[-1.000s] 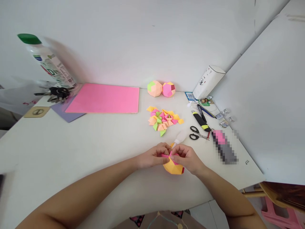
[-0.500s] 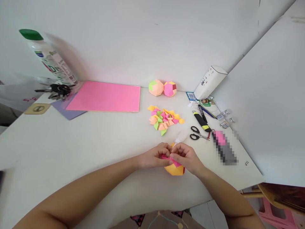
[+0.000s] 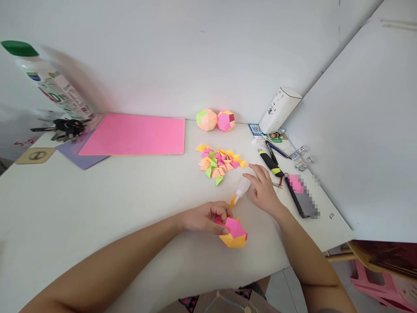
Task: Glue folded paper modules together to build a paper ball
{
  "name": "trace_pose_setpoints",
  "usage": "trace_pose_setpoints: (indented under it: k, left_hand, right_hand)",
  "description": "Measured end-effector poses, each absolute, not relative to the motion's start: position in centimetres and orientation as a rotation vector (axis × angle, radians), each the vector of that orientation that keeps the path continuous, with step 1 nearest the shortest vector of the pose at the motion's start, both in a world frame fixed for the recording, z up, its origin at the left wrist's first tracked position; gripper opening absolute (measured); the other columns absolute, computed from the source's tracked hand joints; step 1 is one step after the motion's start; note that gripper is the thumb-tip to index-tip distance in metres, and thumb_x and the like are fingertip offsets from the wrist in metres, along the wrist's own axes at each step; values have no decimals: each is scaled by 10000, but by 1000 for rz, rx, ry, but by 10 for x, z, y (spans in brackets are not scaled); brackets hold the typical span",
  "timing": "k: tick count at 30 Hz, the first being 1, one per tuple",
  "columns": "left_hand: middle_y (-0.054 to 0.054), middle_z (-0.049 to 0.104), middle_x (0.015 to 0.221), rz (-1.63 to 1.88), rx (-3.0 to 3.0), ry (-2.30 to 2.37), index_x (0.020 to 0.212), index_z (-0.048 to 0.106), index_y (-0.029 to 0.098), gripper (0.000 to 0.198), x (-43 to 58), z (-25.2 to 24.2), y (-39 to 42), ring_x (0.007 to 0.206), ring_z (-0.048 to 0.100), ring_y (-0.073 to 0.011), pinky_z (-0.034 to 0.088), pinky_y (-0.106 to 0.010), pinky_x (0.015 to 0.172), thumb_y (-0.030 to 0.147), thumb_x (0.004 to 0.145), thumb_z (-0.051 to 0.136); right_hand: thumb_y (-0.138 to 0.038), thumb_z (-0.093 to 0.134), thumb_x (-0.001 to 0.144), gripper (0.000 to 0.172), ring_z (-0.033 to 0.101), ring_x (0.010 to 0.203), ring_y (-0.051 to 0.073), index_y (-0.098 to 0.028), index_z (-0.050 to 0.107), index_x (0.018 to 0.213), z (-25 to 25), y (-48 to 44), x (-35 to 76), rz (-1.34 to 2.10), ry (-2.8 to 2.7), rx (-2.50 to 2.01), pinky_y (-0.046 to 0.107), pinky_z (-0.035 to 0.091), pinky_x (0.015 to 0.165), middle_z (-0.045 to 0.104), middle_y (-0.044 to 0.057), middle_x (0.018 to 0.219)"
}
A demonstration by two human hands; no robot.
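Observation:
My left hand (image 3: 213,218) is closed around a folded paper shape (image 3: 235,232) with pink and orange-yellow faces, held low over the table near its front edge. The fingers hide its left side. Up and to the right, my right hand (image 3: 263,188) has its fingers apart and holds nothing. Just left of those fingers lies a small clear glue bottle (image 3: 243,186), its white nozzle pointing down-left by a loose orange paper piece (image 3: 232,200). Farther back sits a pile of small folded paper pieces (image 3: 219,161) in pink, green, peach and yellow.
Two finished paper balls (image 3: 206,120) stand against the wall. A pink paper pack (image 3: 137,134), keys (image 3: 68,127) and a green-capped bottle (image 3: 58,82) are at left. A white box (image 3: 280,111), a utility knife (image 3: 271,163) and a phone-like item (image 3: 301,195) are at right.
My right hand has let go of the paper shape and moved up and right beside the glue bottle, covering the scissors. My left hand keeps hold of the shape. The view has shifted slightly.

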State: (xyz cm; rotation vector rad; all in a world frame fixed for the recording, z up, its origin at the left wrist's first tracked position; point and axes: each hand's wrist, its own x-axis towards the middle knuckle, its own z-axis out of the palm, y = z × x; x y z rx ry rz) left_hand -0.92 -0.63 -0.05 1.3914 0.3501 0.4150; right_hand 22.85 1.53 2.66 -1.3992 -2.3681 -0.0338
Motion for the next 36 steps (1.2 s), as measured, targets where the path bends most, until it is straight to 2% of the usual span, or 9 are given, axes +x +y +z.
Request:
trace_pose_setpoints:
  k: [3, 6, 12, 16, 22, 25, 30, 34, 36]
  left_hand:
    - [-29, 506, 935, 427, 1385, 322, 639, 514, 157, 264, -8, -1, -7, 881, 525, -142, 422, -274, 789, 339, 710, 691]
    - [-60, 520, 1009, 517, 1452, 380, 639, 501, 164, 280, -7, 1, -10, 1028, 500, -189, 397, -322, 892, 374, 732, 662]
    - [-66, 605, 997, 595, 1694, 372, 647, 499, 185, 209, -5, 4, -15, 1175, 459, -219, 176, -415, 1100, 299, 755, 636]
    - [-89, 609, 1060, 605, 1670, 350, 666, 516, 181, 172, -4, 3, -17, 1238, 429, -239, 272, -431, 1064, 275, 765, 620]
    - [-103, 632, 994, 751, 1776, 317, 682, 553, 169, 136, -1, 1, -21, 1208, 465, -259, 217, -474, 1086, 255, 774, 605]
    - [-123, 597, 1080, 791, 1802, 309, 676, 556, 169, 158, 0, 0, -21, 1259, 394, -275, 282, -466, 1055, 282, 776, 605]
    - [-123, 531, 1180, 770, 1752, 436, 654, 529, 174, 182, -2, -2, -19, 1329, 278, -276, 295, -458, 1049, 283, 782, 601]
    - [-120, 506, 1191, 774, 1661, 545, 632, 488, 177, 232, -2, -2, -18, 1341, 235, -274, 323, -438, 1023, 310, 780, 607]
    - [-125, 519, 1150, 789, 1605, 535, 641, 477, 174, 236, -1, -1, -17, 1303, 300, -270, 355, -419, 986, 311, 792, 596]
  right_hand:
    - [71, 388, 644, 586, 247, 1328, 315, -177, 545, 1151, 20, 18, 230, -11, -2588, -1320, 529, 335, 1024, 400, 109, 1388]
    - [74, 369, 655, 535, 314, 1292, 292, -157, 561, 1097, 12, 21, 231, 30, -2624, -1287, 502, 370, 1014, 501, 119, 1289]
    - [42, 396, 619, 499, 449, 1139, 276, -150, 548, 1054, 5, 26, 233, 106, -2496, -1263, 488, 426, 956, 542, 134, 1162]
    - [8, 421, 647, 462, 483, 1078, 271, -163, 534, 1062, 9, 21, 228, 152, -2416, -1274, 483, 447, 912, 552, 128, 1123]
    - [-2, 431, 642, 454, 492, 1047, 267, -168, 537, 1051, 11, 15, 223, 194, -2406, -1276, 467, 447, 893, 566, 117, 1096]
    - [-17, 440, 648, 448, 494, 1049, 273, -173, 539, 1056, 12, 13, 222, 242, -2367, -1322, 472, 445, 890, 574, 116, 1089]
    - [-47, 466, 661, 438, 508, 1051, 261, -197, 533, 1067, 17, 12, 222, 380, -2245, -1372, 441, 434, 910, 583, 91, 1090]
    - [-185, 530, 760, 395, 543, 1021, 242, -217, 489, 1151, 26, 10, 222, 567, -1966, -1434, 407, 453, 867, 569, 89, 1128]
    - [-267, 557, 795, 435, 559, 993, 217, -227, 431, 1209, 31, 8, 223, 707, -1822, -1394, 378, 460, 849, 565, 87, 1129]
